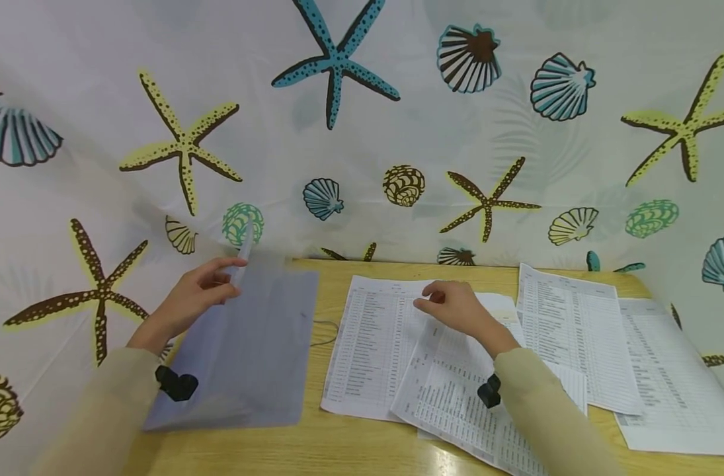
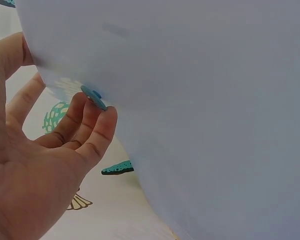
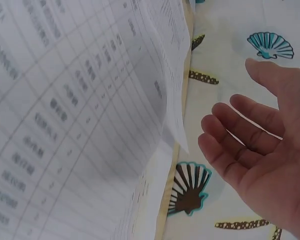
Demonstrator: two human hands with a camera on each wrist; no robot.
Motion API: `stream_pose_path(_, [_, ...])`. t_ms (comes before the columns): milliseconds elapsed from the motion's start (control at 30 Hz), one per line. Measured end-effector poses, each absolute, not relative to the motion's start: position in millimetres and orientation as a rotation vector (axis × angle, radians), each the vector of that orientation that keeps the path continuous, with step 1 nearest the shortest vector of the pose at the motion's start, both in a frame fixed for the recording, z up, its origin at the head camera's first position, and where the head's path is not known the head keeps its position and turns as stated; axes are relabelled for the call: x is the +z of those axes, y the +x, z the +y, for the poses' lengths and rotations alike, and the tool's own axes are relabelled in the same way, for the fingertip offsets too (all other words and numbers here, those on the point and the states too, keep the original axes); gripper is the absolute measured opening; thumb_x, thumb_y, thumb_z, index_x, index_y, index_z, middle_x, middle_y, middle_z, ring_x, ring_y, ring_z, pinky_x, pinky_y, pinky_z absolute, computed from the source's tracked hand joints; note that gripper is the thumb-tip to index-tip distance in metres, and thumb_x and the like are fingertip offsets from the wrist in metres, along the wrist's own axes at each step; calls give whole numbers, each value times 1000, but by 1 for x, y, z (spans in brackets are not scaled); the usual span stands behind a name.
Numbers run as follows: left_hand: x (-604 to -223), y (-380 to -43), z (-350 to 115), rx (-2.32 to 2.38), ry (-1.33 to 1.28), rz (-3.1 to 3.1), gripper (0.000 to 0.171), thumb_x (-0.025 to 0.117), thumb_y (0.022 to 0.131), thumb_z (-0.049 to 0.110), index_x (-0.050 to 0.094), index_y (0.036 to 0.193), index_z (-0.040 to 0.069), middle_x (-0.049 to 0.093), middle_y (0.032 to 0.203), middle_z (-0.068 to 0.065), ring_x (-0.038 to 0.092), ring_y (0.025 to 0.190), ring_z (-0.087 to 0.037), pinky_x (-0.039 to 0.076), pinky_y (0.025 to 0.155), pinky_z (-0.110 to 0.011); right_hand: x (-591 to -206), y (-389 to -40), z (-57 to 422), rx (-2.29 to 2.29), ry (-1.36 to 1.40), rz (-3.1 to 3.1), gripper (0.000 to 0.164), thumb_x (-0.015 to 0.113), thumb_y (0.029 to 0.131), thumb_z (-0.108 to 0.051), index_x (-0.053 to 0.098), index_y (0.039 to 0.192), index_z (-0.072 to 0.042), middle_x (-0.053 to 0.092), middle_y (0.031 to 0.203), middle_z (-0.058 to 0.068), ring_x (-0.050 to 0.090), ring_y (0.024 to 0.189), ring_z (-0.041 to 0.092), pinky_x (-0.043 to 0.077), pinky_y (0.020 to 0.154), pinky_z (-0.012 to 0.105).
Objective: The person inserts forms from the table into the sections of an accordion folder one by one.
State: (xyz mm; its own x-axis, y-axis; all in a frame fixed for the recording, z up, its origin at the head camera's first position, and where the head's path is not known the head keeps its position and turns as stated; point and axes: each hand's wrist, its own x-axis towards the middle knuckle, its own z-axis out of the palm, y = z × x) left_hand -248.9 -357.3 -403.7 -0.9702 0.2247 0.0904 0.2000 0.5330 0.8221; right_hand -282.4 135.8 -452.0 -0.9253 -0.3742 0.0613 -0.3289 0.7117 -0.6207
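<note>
My left hand (image 1: 189,297) pinches the raised top edge of a translucent bluish plastic document folder (image 1: 263,357) on the left of the table. In the left wrist view, its thumb and index finger are at the edge of the folder's sheet (image 2: 200,100), and other fingertips touch a small blue snap button (image 2: 93,97). My right hand (image 1: 459,309) hovers over printed sheets with its fingers loosely bent and holds nothing. Beneath it lie a tilted table-printed sheet (image 1: 451,383) and another printed sheet (image 1: 367,357). The right wrist view shows a curved printed sheet (image 3: 80,115) beside the hand.
Further right lie more printed sheets (image 1: 566,324), one at the far right edge (image 1: 677,383). A thin cord (image 1: 326,334) shows beside the folder. Behind the wooden table (image 1: 338,449) hangs a curtain (image 1: 362,152) patterned with starfish and shells.
</note>
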Motion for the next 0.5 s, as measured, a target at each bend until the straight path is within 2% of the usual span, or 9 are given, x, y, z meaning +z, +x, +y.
stream_pose_path(133, [-402,-249,-356,1432,366,2734,52,64,105,18,49,154,12,54,122,-7,57,97,-10,53,83,-24,-451,-281,164,-967,-551,2849,45,70,100,-38,73,126,-2,75,110,12,68,98,25,57,86,45])
stream_pose_path(333, [-400,-250,-355,1376,330,2744,54,62,106,19,46,157,13,50,136,-8,55,104,-10,52,85,-23,-453,-276,200,-906,-483,2814,41,70,100,-38,75,120,-2,74,112,14,67,99,25,56,86,45])
stream_pose_path(500, [-400,-249,-356,1375,322,2741,54,62,106,18,46,158,14,51,134,-7,55,104,-9,53,84,-24,-454,-272,230,-865,-448,2784,41,70,99,-38,75,117,-1,74,108,14,65,96,24,55,83,43])
